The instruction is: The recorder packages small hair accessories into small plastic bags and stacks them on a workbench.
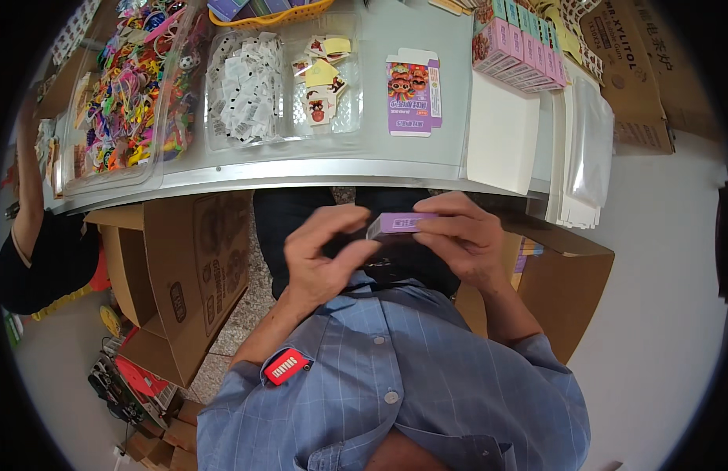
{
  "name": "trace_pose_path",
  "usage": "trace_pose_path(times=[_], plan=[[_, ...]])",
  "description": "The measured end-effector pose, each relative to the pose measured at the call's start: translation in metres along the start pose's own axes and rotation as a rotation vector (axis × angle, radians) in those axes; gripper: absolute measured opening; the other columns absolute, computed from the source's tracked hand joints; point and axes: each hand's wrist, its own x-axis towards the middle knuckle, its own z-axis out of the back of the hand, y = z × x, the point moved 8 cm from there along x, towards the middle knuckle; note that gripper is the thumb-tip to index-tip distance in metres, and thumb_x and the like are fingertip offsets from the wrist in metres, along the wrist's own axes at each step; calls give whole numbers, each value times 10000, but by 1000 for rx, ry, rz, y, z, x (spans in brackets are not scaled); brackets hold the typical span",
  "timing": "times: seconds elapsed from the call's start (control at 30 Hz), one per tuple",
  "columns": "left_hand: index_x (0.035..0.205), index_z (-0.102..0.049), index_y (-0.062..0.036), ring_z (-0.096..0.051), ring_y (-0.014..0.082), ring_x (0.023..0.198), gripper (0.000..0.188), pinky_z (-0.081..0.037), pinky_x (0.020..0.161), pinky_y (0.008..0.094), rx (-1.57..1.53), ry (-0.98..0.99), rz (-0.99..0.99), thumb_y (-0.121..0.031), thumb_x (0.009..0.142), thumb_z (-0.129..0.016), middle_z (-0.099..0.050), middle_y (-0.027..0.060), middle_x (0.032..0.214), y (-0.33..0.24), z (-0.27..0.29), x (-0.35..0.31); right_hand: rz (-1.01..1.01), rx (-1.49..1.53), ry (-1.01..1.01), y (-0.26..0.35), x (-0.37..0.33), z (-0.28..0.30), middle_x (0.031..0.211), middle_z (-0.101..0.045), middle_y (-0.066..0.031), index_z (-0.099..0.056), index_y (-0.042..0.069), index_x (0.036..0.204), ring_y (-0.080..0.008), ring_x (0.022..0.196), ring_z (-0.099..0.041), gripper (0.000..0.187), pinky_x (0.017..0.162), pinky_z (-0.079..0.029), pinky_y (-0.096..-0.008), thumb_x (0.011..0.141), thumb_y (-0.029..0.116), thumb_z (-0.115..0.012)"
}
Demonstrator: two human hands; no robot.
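Over my lap, just off the table's front edge, a small purple carton [398,223] is held level. My right hand [466,238] grips its right end between thumb and fingers. At the carton's left end my left hand [323,253] is curved, thumb and fingers apart with a gap between them; it appears to hold nothing. On the table beyond lies a flat, unfolded purple carton [413,93] with cartoon figures printed on it. A clear tray holds many small white packets [245,90] and a loose pile of picture cards [321,85].
A row of pink and green boxes [519,49] stands in a white carton tray [501,133] at right, beside clear plastic bags [590,149]. Colourful trinkets fill a bin [136,94] at left. Cardboard boxes [183,275] flank my legs. Another person's arm [28,180] shows at far left.
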Motion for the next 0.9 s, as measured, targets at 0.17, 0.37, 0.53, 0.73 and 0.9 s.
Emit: trace_pose_path(times=[0.17,0.37,0.53,0.73,0.9], plan=[[1265,-540,-5,-691,185,778,719,-565,635,281,-584,139,613,-650,1025,-330,-703,134,1010,40,-3,-25,410,-221,-12,53,15,-6,1088,-693,-117,-730,41,869,-278,956,-681,186,803,-568,-368,713,-36,-796],[1349,-505,22,-664,239,1108,475,-517,994,386,-761,102,689,-357,1066,-470,-659,156,1227,30,-14,-15,602,-236,199,59,9,-55,1049,-684,-85,-694,81,878,-282,917,-688,189,779,-578,-375,722,8,-772],[1323,-517,21,-672,208,1070,350,-556,906,349,-695,56,566,-202,1053,-518,-657,149,1223,31,-7,-16,469,-199,212,55,32,-35,987,-688,-70,-686,76,904,-255,868,-690,209,740,-568,-352,730,-8,-766],[1262,-550,-13,-687,119,943,332,-571,731,238,-447,-63,507,-214,1012,-639,-693,78,1110,40,7,-11,448,-559,4,40,133,-12,982,-702,-111,-695,50,993,-282,889,-679,232,785,-542,-371,772,32,-764],[1236,-569,12,-692,128,930,315,-588,770,268,-468,-168,445,-184,1003,-651,-701,89,1090,44,26,-13,485,-854,161,14,201,-60,1026,-706,-122,-693,51,1055,-278,1007,-647,272,918,-465,-408,786,70,-733]])
